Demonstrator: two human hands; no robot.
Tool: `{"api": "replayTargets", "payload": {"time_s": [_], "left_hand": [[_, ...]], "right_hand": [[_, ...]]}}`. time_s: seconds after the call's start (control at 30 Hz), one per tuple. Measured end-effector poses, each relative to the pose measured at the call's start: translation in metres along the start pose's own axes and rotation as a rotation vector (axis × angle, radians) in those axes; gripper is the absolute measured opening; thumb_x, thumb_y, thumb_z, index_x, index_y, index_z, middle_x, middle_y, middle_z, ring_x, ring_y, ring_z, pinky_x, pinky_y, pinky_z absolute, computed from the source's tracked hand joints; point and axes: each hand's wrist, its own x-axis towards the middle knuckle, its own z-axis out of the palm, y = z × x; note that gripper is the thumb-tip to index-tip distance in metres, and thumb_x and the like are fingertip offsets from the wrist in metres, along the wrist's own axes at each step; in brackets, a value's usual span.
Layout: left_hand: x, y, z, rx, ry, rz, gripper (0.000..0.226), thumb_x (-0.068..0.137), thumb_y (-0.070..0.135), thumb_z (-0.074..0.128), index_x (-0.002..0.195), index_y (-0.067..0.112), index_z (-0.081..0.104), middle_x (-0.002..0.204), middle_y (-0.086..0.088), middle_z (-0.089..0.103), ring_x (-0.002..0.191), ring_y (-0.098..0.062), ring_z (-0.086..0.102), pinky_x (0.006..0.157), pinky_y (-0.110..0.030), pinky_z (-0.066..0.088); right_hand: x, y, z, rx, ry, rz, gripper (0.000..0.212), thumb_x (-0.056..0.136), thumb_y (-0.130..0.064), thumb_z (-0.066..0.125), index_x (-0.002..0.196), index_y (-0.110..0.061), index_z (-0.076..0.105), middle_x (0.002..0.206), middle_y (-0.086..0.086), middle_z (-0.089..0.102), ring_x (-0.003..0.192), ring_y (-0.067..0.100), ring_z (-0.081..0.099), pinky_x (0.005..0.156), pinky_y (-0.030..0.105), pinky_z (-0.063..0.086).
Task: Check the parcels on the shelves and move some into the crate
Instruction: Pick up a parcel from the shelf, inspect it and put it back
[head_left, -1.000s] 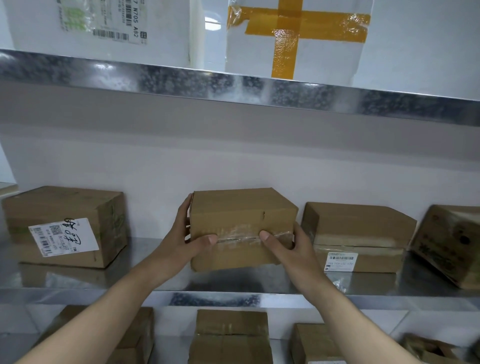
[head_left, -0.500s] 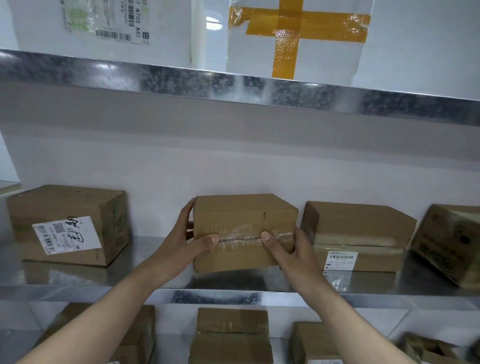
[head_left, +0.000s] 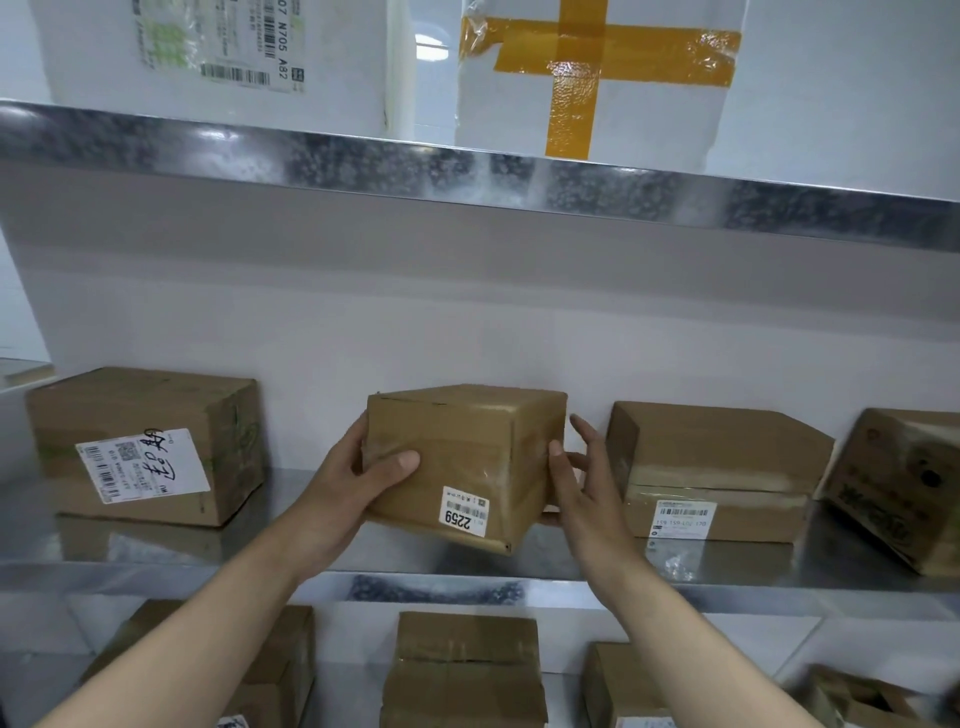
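Steel shelving, one cardboard parcel (head_left: 467, 452) in hand at the middle shelf (head_left: 727, 571).
Upper shelf (head_left: 467, 171), at 12 o'clock, carries a white box with a barcode label (head_left: 343, 57) and a white box crossed with amber tape (head_left: 660, 119). The middle shelf carries brown cartons: a labelled carton (head_left: 145, 447) with handwriting at 9 o'clock of the parcel, a flat carton (head_left: 717, 467) at 3 o'clock, and a tilted carton (head_left: 898, 488) beyond that. Lower cartons (head_left: 462, 670) sit at 6 o'clock. The parcel is at centre, tilted, with one corner turned toward the camera; contact with the shelf cannot be determined. Left hand (head_left: 358, 483) grips its left side, thumb curled over the front face. Right hand (head_left: 582, 483) is spread with fingers straight, thumb touching the right edge. White sticker (head_left: 464, 512) on the front face reads 2259.
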Motion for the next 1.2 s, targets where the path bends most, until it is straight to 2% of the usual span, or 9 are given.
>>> {"api": "replayTargets", "payload": {"time_s": [0.1,0.23,0.37,0.43,0.53,0.77,0.9,1.07,1.2], "left_hand": [[-0.005,0.005,0.01,0.066,-0.049,0.027,0.082,0.075,0.047,0.093,0.143,0.053,0.048,0.137,0.01,0.068,0.124,-0.016,0.068,0.095,-0.036,0.059],[-0.011,0.009,0.017,0.208,-0.093,0.035,0.096,0.088,0.041,0.072,0.156,0.067,0.008,0.138,0.032,0.062,0.128,-0.001,0.062,0.108,-0.028,0.049],[-0.013,0.015,0.022,0.269,-0.115,0.054,0.1,0.085,0.032,0.078,0.154,0.065,0.014,0.137,0.027,0.062,0.126,-0.007,0.065,0.105,-0.031,0.054],[-0.014,0.016,0.027,0.301,-0.106,0.073,0.095,0.087,0.028,0.077,0.155,0.056,0.017,0.128,0.03,0.065,0.121,-0.004,0.067,0.097,-0.024,0.056],[-0.016,0.015,0.031,0.358,-0.084,0.121,0.085,0.095,0.012,0.074,0.152,0.05,0.023,0.124,0.03,0.066,0.122,-0.004,0.065,0.096,-0.019,0.052],[-0.026,0.016,0.036,0.39,-0.094,0.094,0.08,0.099,0.011,0.071,0.153,0.046,0.024,0.125,0.025,0.067,0.123,-0.007,0.065,0.104,-0.028,0.054],[-0.029,0.017,0.036,0.356,-0.103,0.06,0.088,0.093,0.022,0.076,0.156,0.051,0.021,0.128,0.027,0.066,0.125,-0.009,0.066,0.1,-0.025,0.056],[-0.031,0.018,0.024,0.478,-0.135,-0.013,0.124,0.076,0.051,0.089,0.159,0.063,-0.003,0.142,0.037,0.055,0.135,0.001,0.056,0.105,-0.016,0.048],[-0.03,0.019,0.015,0.742,-0.171,-0.041,0.135,0.052,0.078,0.09,0.157,0.067,0.006,0.148,0.014,0.053,0.134,-0.014,0.05,0.117,-0.044,0.043]], "right_hand": [[0.005,0.002,0.007,-0.211,0.037,-0.079,0.027,0.108,-0.054,0.049,0.134,-0.061,0.052,0.138,-0.003,0.055,0.114,0.0,0.062,0.098,0.032,0.054],[-0.001,-0.02,0.01,0.038,-0.075,0.011,0.036,0.11,-0.051,0.044,0.126,-0.036,0.073,0.119,-0.007,0.079,0.106,0.006,0.075,0.101,0.036,0.056],[-0.011,-0.027,0.007,0.084,-0.251,0.065,0.061,0.094,-0.078,0.052,0.137,-0.036,0.064,0.124,-0.013,0.077,0.114,0.005,0.073,0.099,0.028,0.055],[-0.015,-0.026,0.007,0.057,-0.264,0.037,0.062,0.085,-0.067,0.069,0.138,-0.036,0.06,0.123,-0.016,0.077,0.112,0.0,0.072,0.086,0.015,0.057],[-0.016,-0.021,0.006,0.054,-0.217,0.026,0.07,0.077,-0.048,0.09,0.138,-0.032,0.059,0.121,-0.01,0.077,0.108,0.004,0.073,0.08,0.013,0.057],[-0.023,-0.018,0.001,0.006,-0.223,0.017,0.045,0.09,-0.036,0.081,0.131,-0.036,0.062,0.118,-0.016,0.077,0.109,0.002,0.073,0.082,0.013,0.056],[-0.026,-0.019,-0.003,-0.013,-0.239,0.035,0.054,0.084,-0.046,0.083,0.132,-0.039,0.061,0.12,-0.017,0.076,0.112,0.002,0.071,0.088,0.018,0.056],[-0.026,-0.023,-0.016,-0.019,-0.292,0.098,0.063,0.076,-0.064,0.081,0.13,-0.041,0.059,0.118,-0.022,0.075,0.113,-0.001,0.069,0.094,0.022,0.052],[-0.02,-0.029,-0.022,0.112,-0.188,0.183,0.069,0.081,-0.08,0.064,0.13,-0.032,0.067,0.128,-0.008,0.075,0.122,0.013,0.068,0.11,0.04,0.047]]}}
